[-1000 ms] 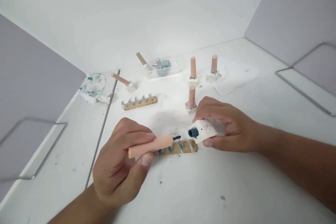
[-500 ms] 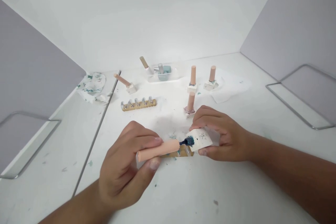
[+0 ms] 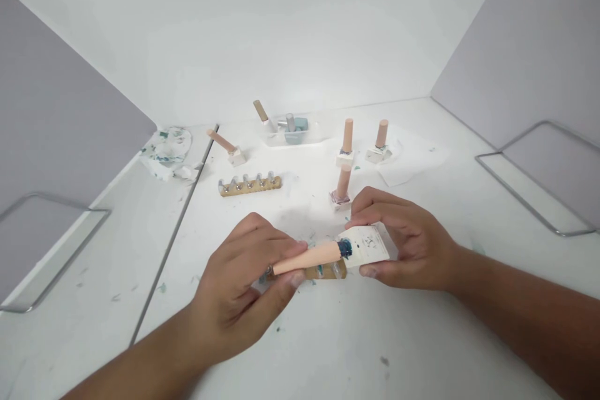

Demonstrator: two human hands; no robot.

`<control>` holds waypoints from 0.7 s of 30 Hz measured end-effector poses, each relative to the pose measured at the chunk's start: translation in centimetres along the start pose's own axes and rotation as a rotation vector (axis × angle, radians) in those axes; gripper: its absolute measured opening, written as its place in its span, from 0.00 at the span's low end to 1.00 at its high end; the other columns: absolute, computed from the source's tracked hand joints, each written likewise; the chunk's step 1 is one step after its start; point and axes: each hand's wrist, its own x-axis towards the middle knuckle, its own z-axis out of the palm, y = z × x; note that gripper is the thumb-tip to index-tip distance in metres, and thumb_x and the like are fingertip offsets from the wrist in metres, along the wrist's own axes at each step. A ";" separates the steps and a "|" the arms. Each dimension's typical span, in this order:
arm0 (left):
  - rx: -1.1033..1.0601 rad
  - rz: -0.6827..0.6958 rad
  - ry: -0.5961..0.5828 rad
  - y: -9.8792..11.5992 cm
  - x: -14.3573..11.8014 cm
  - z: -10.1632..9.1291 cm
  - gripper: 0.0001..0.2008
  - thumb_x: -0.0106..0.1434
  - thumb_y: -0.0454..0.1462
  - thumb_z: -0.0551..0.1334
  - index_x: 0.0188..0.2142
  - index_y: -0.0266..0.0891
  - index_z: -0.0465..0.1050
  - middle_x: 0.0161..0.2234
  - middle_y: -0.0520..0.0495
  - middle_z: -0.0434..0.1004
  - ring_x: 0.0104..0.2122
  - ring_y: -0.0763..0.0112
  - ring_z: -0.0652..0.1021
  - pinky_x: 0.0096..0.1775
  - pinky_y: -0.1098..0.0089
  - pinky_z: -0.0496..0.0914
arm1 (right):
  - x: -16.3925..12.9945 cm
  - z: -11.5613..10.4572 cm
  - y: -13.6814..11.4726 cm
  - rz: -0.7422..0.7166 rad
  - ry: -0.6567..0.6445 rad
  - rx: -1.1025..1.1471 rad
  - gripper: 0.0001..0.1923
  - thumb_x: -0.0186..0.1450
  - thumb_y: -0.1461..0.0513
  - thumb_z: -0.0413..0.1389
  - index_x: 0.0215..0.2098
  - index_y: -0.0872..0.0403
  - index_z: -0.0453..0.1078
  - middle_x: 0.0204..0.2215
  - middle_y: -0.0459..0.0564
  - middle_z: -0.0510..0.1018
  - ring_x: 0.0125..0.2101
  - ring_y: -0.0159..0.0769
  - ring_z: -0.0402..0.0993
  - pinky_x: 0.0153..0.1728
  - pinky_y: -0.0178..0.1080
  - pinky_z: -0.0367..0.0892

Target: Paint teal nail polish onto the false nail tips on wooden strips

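My left hand (image 3: 255, 284) pinches the long peach cap (image 3: 312, 258) of a nail polish bottle between thumb and fingers. The cap's wide end meets the bottle's neck, which is smeared dark blue. In my right hand (image 3: 405, 240) is the white, square nail polish bottle (image 3: 368, 245), tilted with its neck toward the left and held by its sides. The brush is out of sight. Beneath the cap lies a wooden strip (image 3: 312, 273) with clear nail tips, partly covered by my left hand and the cap.
Another strip of nail tips (image 3: 250, 185) lies farther back. Capped bottles stand behind my right hand, the nearest one (image 3: 342, 184) close to its fingers. At the back are a clear tray (image 3: 316, 135) with bottles, a stained tissue (image 3: 166, 150) and a white sheet (image 3: 407, 159).
My left hand has moved right, bringing the cap against the bottle's neck. The dark blue brush stem that showed between them is now hidden. My right hand still holds the bottle.
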 end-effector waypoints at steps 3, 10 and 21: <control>0.064 0.013 -0.018 0.3 0.0 -0.1 0.15 0.63 0.25 0.60 0.49 0.34 0.70 0.28 0.52 0.74 0.27 0.73 0.68 0.32 0.67 0.66 | -0.2 0.0 0.0 0.035 0.020 0.044 0.16 0.59 0.62 0.66 0.46 0.50 0.72 0.36 0.47 0.69 0.37 0.34 0.69 0.43 0.41 0.68; 0.169 0.039 -0.011 0.6 -0.7 0.0 0.14 0.63 0.25 0.59 0.48 0.33 0.69 0.27 0.52 0.72 0.26 0.73 0.66 0.34 0.65 0.64 | -0.4 0.0 -0.3 -0.004 -0.006 -0.039 0.19 0.61 0.61 0.65 0.50 0.47 0.70 0.37 0.47 0.73 0.35 0.33 0.72 0.38 0.39 0.69; 0.204 0.051 -0.050 0.1 -0.3 -0.3 0.13 0.62 0.24 0.59 0.46 0.33 0.69 0.27 0.51 0.73 0.26 0.72 0.66 0.34 0.65 0.63 | -0.2 -0.1 -0.4 -0.051 0.024 -0.298 0.17 0.59 0.60 0.65 0.43 0.50 0.65 0.31 0.47 0.74 0.31 0.36 0.71 0.33 0.40 0.69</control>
